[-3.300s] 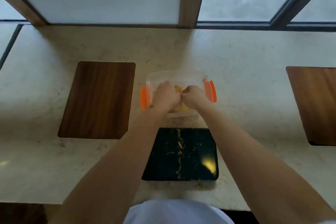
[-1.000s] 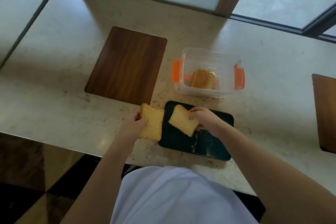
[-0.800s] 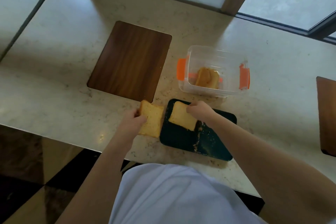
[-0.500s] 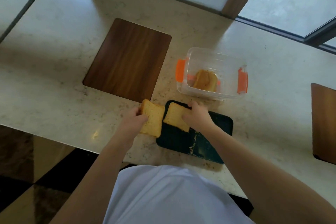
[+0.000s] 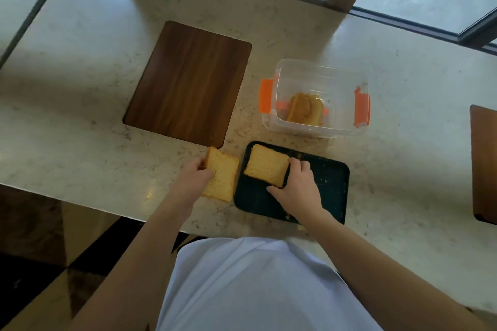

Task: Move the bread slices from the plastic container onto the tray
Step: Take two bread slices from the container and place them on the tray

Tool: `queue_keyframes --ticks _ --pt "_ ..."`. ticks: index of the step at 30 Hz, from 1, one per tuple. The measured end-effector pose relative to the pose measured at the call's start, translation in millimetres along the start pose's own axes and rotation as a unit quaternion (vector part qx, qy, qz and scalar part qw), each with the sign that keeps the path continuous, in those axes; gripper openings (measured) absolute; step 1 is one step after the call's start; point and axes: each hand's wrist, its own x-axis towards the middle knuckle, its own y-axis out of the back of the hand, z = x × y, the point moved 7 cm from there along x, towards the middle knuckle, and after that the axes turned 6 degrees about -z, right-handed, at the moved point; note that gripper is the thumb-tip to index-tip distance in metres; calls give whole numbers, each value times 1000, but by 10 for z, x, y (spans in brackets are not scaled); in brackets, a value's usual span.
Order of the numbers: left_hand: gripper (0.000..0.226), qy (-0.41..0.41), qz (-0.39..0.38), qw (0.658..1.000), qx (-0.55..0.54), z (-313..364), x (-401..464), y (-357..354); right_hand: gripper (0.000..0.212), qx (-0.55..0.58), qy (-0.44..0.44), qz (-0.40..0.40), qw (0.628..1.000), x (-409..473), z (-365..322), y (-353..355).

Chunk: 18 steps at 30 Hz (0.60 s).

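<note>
A dark tray (image 5: 325,191) lies on the marble counter near its front edge. One bread slice (image 5: 266,165) rests on the tray's far left corner, and my right hand (image 5: 298,191) grips its right edge. My left hand (image 5: 192,183) holds a second bread slice (image 5: 222,174) just left of the tray, over the counter. Behind the tray stands the clear plastic container (image 5: 317,70) with orange clips; more bread (image 5: 305,109) lies inside it.
A brown wooden board (image 5: 188,83) lies at the left behind my left hand. Another brown board (image 5: 484,164) sits at the right edge of view. Crumbs are scattered on the tray. The counter's front edge runs just below my hands.
Both hands lifted a slice each out of the container. The right-hand slice has come down onto the tray's far left corner; the left hand's slice stays beside the tray.
</note>
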Motion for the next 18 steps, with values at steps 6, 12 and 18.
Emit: queue_keyframes --ticks 6,12,18 --pt "34 -2 3 1000 8 -6 -13 -41 87 28 10 -11 1000 92 -37 -23" --pt "39 -5 2 1000 5 7 -15 -101 78 26 19 -26 999 213 -148 3" --pt "27 -19 3 1000 0 14 -12 -103 77 23 24 -41 999 275 -182 -15"
